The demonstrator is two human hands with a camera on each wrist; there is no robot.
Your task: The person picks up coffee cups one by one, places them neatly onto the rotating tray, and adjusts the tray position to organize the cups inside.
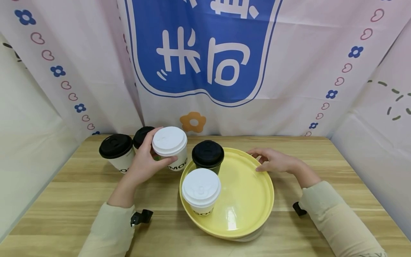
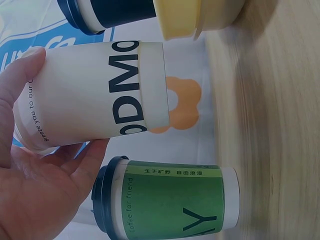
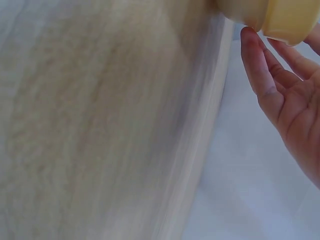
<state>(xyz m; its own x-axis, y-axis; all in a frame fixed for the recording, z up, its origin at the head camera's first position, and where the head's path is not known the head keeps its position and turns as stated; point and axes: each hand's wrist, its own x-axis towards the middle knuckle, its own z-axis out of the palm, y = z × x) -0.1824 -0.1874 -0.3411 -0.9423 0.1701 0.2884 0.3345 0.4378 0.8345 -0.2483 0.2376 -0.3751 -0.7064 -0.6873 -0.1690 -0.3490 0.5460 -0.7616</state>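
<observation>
My left hand (image 1: 146,162) grips a white paper cup with a white lid (image 1: 170,141), thumb and fingers around its sides. In the left wrist view the cup (image 2: 95,95) is held above the wooden table, its base off the surface. My right hand (image 1: 276,161) holds the right far rim of a round yellow tray (image 1: 244,192), fingertips and thumb at its edge. On the tray's left side stand a black-lidded cup (image 1: 208,155) and, nearer, a white-lidded cup (image 1: 201,189). The right wrist view shows the fingers (image 3: 257,65) against the tray's side.
Left of the held cup stand a white cup with a black lid (image 1: 116,151) and a green cup (image 2: 172,200) with a black lid, mostly hidden behind my left hand in the head view. A printed curtain (image 1: 289,71) hangs behind the wooden table (image 1: 160,228).
</observation>
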